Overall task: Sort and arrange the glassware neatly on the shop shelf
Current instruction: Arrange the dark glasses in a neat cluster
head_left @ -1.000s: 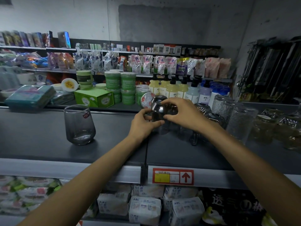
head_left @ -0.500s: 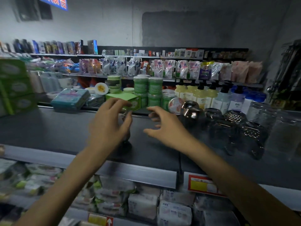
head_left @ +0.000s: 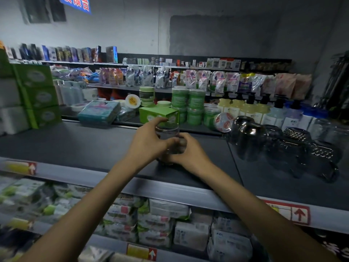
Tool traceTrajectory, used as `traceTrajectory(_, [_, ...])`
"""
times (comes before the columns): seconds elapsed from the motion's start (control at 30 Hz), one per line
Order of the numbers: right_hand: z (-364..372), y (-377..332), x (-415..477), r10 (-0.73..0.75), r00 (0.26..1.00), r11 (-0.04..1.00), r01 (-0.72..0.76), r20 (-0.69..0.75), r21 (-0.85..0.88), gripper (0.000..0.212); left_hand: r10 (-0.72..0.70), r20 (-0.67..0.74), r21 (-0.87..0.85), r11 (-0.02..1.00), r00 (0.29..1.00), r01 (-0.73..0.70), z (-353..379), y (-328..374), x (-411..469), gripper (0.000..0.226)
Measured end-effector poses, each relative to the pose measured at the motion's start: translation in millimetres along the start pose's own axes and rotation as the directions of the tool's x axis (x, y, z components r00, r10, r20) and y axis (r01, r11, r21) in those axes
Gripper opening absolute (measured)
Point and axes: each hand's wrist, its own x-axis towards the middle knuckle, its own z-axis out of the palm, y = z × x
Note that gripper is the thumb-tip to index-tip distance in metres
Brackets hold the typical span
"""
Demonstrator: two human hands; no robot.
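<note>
Left hand (head_left: 146,142): is wrapping round the left side of a clear glass (head_left: 167,130), fingers reaching along the rim at the back, thumb crossing the front.
Right hand (head_left: 188,154): is gripping the lower right of the same glass, fingers curled against its wall and meeting the left thumb.
Glass: is standing upright on the dark shelf (head_left: 85,144), about halfway back, clamped between both hands; its base is hiding behind them.
To the right: a cluster of dark glasses (head_left: 249,140) is crowding the same shelf, apart from the held glass, some smooth and some textured.
Behind: a green box (head_left: 156,113) is sitting just beyond the shelf's back edge, in line with the glass; green jars (head_left: 196,103) are stacking up beside it, and pump bottles (head_left: 249,110) are lining up further right.
To the left: a teal pack (head_left: 100,111) is lying flat past the back edge.
Below: wrapped packs (head_left: 166,220) are filling the lower shelf, and a red arrow tag (head_left: 289,212) is showing on the front rail.
</note>
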Motion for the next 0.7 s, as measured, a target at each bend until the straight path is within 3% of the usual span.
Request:
traceTrajectory(0.07, [-8,-5,-12,-0.057,0.997,0.998,0.058,-0.059,0.004,0.065,0.024,-0.051,-0.175,0.984,0.998,-0.033,-5,2,-5,0.070])
traceTrajectory(0.13, [-20,-14,-29,-0.136,0.979,0.991,0.131,-0.151,-0.040,0.078,0.018,-0.105,-0.381,0.923,0.994,-0.057,-11,14,-16,0.063])
traceTrajectory(0.27, [-50,-31,-67,-0.200,0.950,0.978,0.208,-0.242,0.007,0.074,-0.083,-0.006,-0.809,0.586,0.997,0.044,-4,41,-37,0.068])
traceTrajectory(0.37, [-66,-38,-91,-0.099,0.954,0.962,0.164,-0.283,0.219,0.068,-0.081,0.129,-0.926,0.347,0.988,0.149,17,50,-46,0.068])
traceTrajectory(0.43, [-77,-37,-103,-0.039,0.949,0.942,0.139,-0.314,0.304,0.068,-0.051,0.198,-0.942,0.266,0.979,0.205,33,55,-52,0.071])
traceTrajectory(0.57, [-100,-32,-127,0.012,0.921,0.932,0.130,-0.389,0.337,0.073,-0.015,0.270,-0.915,0.308,0.963,0.262,55,63,-59,0.067])
traceTrajectory(0.7, [-127,-30,-148,0.021,0.894,0.932,0.144,-0.448,0.332,0.075,0.088,0.334,-0.837,0.486,0.938,0.252,67,69,-64,0.074])
